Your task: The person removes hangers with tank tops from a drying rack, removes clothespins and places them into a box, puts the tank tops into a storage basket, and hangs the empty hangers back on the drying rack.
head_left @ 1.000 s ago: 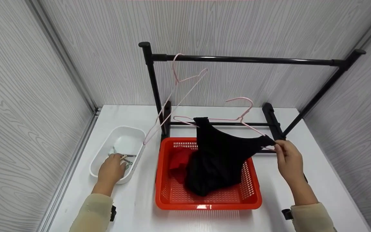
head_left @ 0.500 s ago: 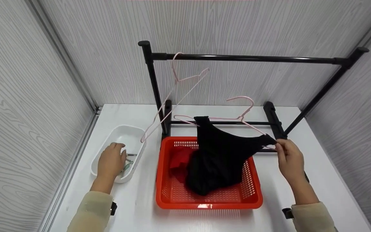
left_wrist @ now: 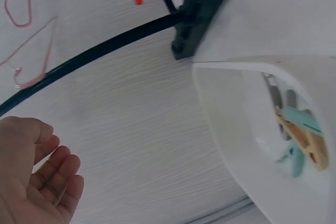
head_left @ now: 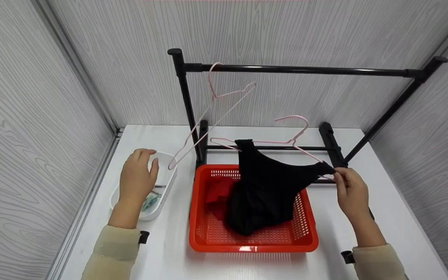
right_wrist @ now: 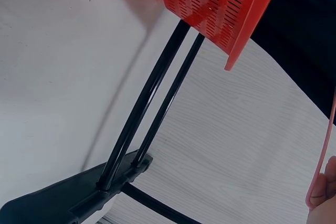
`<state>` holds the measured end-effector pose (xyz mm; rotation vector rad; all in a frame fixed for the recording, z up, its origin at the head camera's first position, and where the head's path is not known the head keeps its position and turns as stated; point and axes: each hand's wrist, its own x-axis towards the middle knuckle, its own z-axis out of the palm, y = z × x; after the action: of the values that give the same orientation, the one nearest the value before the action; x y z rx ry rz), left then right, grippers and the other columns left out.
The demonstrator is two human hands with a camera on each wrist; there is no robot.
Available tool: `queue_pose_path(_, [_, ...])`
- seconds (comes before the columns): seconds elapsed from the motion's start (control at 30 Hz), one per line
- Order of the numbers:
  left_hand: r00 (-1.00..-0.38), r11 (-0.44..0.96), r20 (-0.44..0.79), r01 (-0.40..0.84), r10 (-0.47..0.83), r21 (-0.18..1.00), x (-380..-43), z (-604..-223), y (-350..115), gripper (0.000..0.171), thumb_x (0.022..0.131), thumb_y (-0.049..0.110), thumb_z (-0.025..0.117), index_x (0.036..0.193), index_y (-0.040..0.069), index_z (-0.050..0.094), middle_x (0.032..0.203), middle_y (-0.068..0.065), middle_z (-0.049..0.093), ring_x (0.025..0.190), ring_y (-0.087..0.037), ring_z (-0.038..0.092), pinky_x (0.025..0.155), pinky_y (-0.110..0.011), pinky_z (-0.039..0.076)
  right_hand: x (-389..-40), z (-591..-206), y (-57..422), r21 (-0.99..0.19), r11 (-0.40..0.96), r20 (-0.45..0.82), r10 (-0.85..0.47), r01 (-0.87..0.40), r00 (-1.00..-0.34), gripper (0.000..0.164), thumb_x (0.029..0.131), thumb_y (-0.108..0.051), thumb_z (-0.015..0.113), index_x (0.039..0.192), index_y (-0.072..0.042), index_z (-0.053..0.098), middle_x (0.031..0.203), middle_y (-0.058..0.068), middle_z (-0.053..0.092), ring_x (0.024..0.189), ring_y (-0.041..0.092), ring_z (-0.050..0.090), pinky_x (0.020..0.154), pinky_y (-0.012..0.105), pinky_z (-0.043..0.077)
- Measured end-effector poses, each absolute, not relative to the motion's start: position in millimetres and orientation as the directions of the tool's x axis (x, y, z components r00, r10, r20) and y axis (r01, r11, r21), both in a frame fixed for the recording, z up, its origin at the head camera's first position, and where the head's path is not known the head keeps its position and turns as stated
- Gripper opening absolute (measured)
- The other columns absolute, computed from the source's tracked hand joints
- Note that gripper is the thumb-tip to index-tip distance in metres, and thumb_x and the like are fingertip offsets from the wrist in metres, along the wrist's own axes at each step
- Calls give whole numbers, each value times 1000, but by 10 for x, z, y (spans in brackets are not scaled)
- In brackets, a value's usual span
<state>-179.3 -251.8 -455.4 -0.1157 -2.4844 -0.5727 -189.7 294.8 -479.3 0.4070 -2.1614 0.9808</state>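
My right hand [head_left: 352, 192] pinches a shoulder corner of a black tank-top-like garment [head_left: 270, 179] together with the end of a pink wire hanger [head_left: 296, 116]. The garment's other strap sits over the hanger's left arm, and its lower part droops into the red basket [head_left: 247, 248]. In the right wrist view, fingers [right_wrist: 329, 179] touch the hanger's pink end. Over the white tray [head_left: 171, 179] my left hand [head_left: 136, 175] is raised, thumb and fingers apart, nothing in it. Green, tan and grey clothespins [left_wrist: 302, 121] lie in the tray.
A black rack stands behind the basket, its top bar [head_left: 305, 70] running across. Another pink hanger [head_left: 210, 77] hangs at its left end and slants toward the tray. Red cloth [head_left: 218, 192] lies in the basket. Grey wood-grain walls [head_left: 286, 31] enclose the table.
My left hand has come up from the clothespins in the tray and moved forward, its fingers spreading. The right hand, garment and hanger have stayed almost still.
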Motion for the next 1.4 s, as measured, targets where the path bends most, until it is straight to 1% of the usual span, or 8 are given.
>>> queue_pose_path(0.17, [-775, 887, 632, 294, 4, 355, -1774, -4268, -2268, 23, 96, 10, 65, 116, -2, 66, 114, -19, 63, 100, -37, 61, 88, -47, 50, -1876, -4807, 2946, -526, 652, 730, 15, -547, -684, 14, 87, 16, 65, 97, 7, 69, 80, 13, 63, 73, -7, 50, 63, 7, 39])
queue_pose_path(0.37, [-713, 867, 698, 385, 63, 316, -1765, -4064, -1949, 22, 94, 9, 68, 114, 1, 66, 109, -17, 64, 98, -37, 62, 86, -47, 51, -1873, -4794, 2937, -522, 659, 729, 14, -542, -684, 14, 88, 16, 65, 97, 7, 69, 79, 13, 63, 74, -8, 50, 64, 7, 38])
queue_pose_path(0.67, [-657, 801, 742, 513, 134, 309, -1892, -3948, -1443, 22, 95, 9, 65, 116, 2, 66, 113, -13, 64, 102, -32, 62, 93, -43, 50, -1865, -4787, 2935, -523, 670, 715, 9, -527, -699, 10, 90, 13, 63, 98, 7, 68, 81, 13, 63, 75, -10, 51, 65, 6, 39])
queue_pose_path(0.87, [-653, 777, 723, 569, 227, 270, -1985, -3996, -1151, 23, 98, 15, 64, 118, 4, 65, 118, -11, 64, 114, -29, 59, 106, -40, 43, -1844, -4773, 2905, -509, 677, 720, -2, -531, -694, 11, 90, 13, 64, 97, 7, 68, 81, 13, 64, 77, -11, 52, 67, 6, 40])
queue_pose_path(1.0, [-663, 784, 695, 575, 279, 234, -2015, -4042, -998, 28, 99, 20, 64, 123, 6, 66, 123, -9, 64, 121, -27, 56, 109, -40, 40, -1851, -4779, 2885, -479, 680, 746, -19, -556, -666, 14, 86, 16, 66, 95, 5, 69, 80, 11, 64, 75, -3, 50, 67, 9, 39])
queue_pose_path(1.17, [-685, 784, 651, 581, 327, 217, -2066, -4113, -901, 30, 100, 22, 63, 126, 7, 65, 126, -8, 65, 121, -26, 57, 106, -41, 43, -1865, -4796, 2876, -460, 684, 758, -31, -567, -652, 16, 85, 17, 67, 93, 4, 69, 80, 11, 63, 74, 2, 49, 67, 9, 38])
queue_pose_path(1.3, [-698, 787, 633, 576, 335, 218, -2111, -4178, -889, 28, 100, 21, 62, 124, 8, 65, 120, -7, 66, 115, -26, 60, 103, -39, 45, -1858, -4791, 2853, -461, 686, 753, -34, -563, -657, 16, 84, 17, 68, 94, 4, 69, 80, 11, 63, 74, 3, 49, 68, 9, 38])
queue_pose_path(1.4, [-699, 783, 635, 578, 330, 230, -2120, -4221, -900, 25, 100, 19, 63, 122, 10, 67, 115, -6, 67, 109, -26, 62, 98, -40, 48, -1847, -4790, 2838, -457, 693, 748, -39, -557, -663, 15, 85, 15, 68, 93, 3, 69, 80, 10, 63, 73, 6, 48, 67, 13, 38])
